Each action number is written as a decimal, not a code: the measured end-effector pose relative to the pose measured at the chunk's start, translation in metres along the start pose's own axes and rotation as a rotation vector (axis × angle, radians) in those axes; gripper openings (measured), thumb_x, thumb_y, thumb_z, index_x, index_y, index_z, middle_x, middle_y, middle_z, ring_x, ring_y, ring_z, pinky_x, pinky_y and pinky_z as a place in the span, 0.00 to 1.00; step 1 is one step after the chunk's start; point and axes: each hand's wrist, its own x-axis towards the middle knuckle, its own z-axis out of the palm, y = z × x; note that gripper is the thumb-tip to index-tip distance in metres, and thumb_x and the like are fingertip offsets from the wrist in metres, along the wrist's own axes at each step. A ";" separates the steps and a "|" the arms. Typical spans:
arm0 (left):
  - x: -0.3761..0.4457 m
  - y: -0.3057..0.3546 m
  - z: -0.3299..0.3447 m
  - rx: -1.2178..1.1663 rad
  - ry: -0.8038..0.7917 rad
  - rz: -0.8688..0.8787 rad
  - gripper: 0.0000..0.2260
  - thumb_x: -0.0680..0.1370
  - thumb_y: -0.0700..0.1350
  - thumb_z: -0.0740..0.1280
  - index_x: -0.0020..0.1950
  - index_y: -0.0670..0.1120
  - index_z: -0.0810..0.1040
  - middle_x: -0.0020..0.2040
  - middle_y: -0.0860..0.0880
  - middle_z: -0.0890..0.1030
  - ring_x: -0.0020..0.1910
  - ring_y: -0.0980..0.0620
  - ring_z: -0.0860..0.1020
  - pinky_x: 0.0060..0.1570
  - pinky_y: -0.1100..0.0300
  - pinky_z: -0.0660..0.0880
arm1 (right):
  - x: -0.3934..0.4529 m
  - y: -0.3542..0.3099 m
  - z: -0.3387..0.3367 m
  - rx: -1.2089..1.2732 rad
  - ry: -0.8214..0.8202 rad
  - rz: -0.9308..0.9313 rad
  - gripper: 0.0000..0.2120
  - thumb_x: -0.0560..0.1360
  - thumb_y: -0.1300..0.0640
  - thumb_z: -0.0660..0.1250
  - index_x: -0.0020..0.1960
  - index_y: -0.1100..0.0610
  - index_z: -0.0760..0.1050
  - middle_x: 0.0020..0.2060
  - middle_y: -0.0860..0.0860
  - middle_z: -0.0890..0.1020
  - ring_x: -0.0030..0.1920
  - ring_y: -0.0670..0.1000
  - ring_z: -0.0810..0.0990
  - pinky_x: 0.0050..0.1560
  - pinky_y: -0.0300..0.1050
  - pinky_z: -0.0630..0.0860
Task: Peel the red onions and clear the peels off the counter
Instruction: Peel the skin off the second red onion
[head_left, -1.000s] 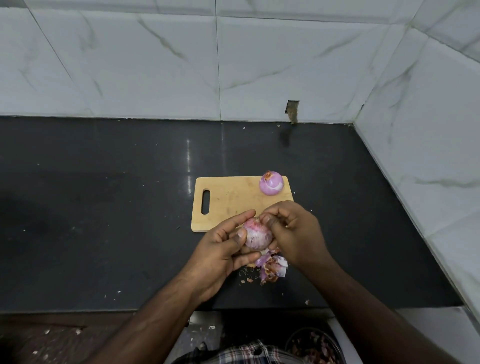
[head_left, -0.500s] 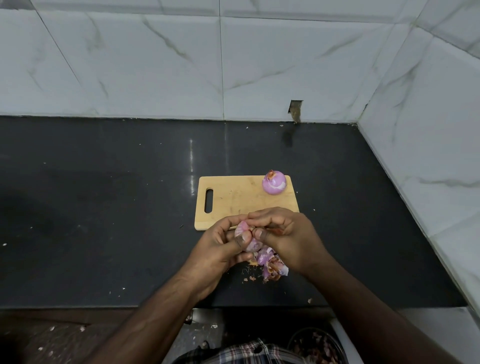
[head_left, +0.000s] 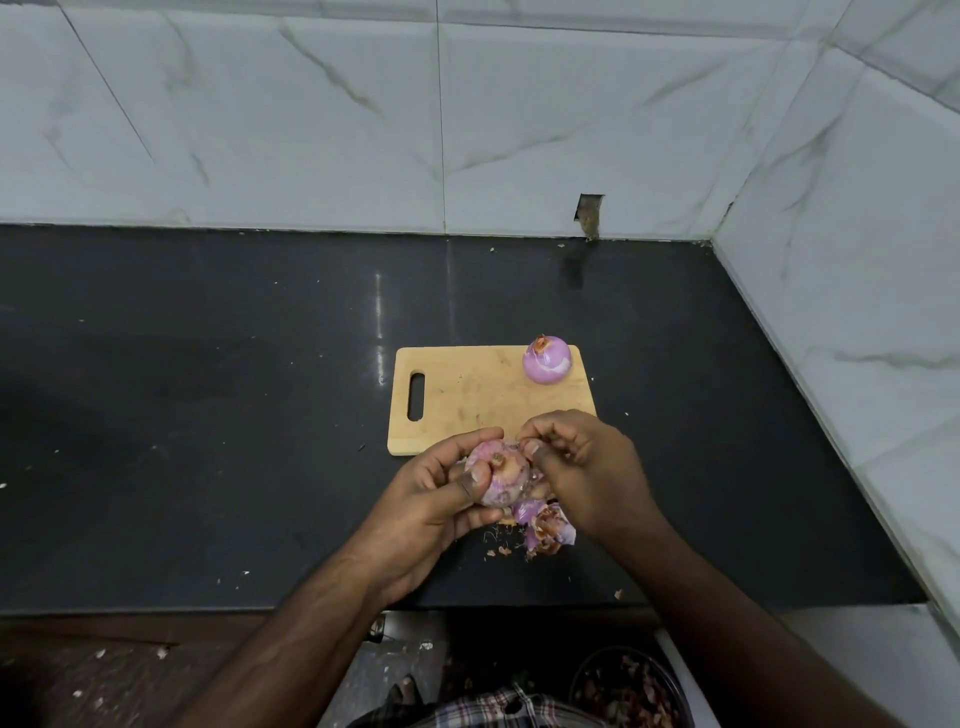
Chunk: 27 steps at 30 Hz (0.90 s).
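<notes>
Fingers of the left hand (head_left: 431, 499) are wrapping around a red onion (head_left: 501, 475) just above the table (head_left: 208, 415), while the right hand (head_left: 582, 462) is pinching its skin. Loose peels (head_left: 545, 527) are lying below; a peeled onion (head_left: 548, 359) is sitting on the cutting board (head_left: 467, 400).

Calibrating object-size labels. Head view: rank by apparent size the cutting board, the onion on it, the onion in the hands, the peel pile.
1. cutting board
2. held onion, partly hidden by left hand and right hand
3. peel pile and peeled onion look alike; unranked.
</notes>
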 end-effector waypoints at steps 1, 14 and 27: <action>0.000 0.000 -0.001 -0.021 -0.006 -0.011 0.19 0.76 0.40 0.67 0.68 0.42 0.77 0.55 0.43 0.83 0.48 0.49 0.83 0.46 0.60 0.82 | 0.001 0.003 -0.003 -0.029 -0.012 -0.011 0.09 0.75 0.65 0.70 0.44 0.52 0.83 0.40 0.45 0.83 0.36 0.42 0.81 0.41 0.41 0.79; 0.005 0.003 -0.005 -0.029 0.016 -0.010 0.17 0.78 0.39 0.67 0.67 0.41 0.77 0.47 0.42 0.83 0.44 0.50 0.82 0.43 0.60 0.81 | -0.001 -0.017 -0.012 -0.156 -0.317 -0.093 0.23 0.73 0.54 0.74 0.67 0.47 0.76 0.61 0.41 0.80 0.61 0.37 0.76 0.63 0.38 0.74; 0.006 0.007 -0.002 -0.005 -0.001 0.034 0.23 0.74 0.32 0.69 0.68 0.40 0.76 0.59 0.39 0.82 0.56 0.44 0.82 0.54 0.53 0.82 | -0.004 -0.017 0.000 0.381 -0.114 0.113 0.18 0.68 0.73 0.74 0.54 0.57 0.83 0.50 0.49 0.86 0.51 0.46 0.85 0.56 0.45 0.81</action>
